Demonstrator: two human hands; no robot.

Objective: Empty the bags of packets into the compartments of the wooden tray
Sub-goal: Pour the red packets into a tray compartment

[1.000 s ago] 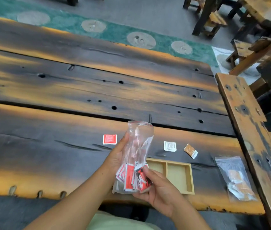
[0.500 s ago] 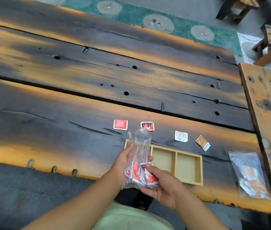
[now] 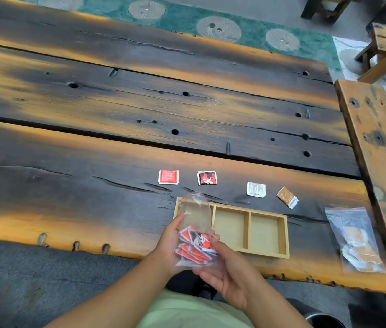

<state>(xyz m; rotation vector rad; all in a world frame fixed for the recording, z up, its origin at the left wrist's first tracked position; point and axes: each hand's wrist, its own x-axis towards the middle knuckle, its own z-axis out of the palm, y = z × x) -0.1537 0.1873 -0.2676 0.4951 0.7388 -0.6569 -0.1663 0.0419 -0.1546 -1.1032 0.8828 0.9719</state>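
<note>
A clear plastic bag (image 3: 195, 223) holding several red, black and white packets stands upright between both hands. My left hand (image 3: 169, 242) grips its left side and my right hand (image 3: 228, 271) cups its bottom from the right. The bag sits in front of the left end of the wooden tray (image 3: 283, 235), hiding that end; two bare compartments show. A second clear bag (image 3: 355, 240) with orange and white packets lies flat to the right of the tray.
Beyond the tray, single packets lie in a row on the dark wooden table (image 3: 92, 185): red (image 3: 168, 177), black-and-red (image 3: 207, 178), white (image 3: 255, 189), orange (image 3: 287, 197). A wooden bench (image 3: 376, 147) borders the table's right side.
The view has tilted down and closer, bringing the black-and-red packet and more of the tray into sight. The bag has dropped lower toward the table edge, still held by both hands.
</note>
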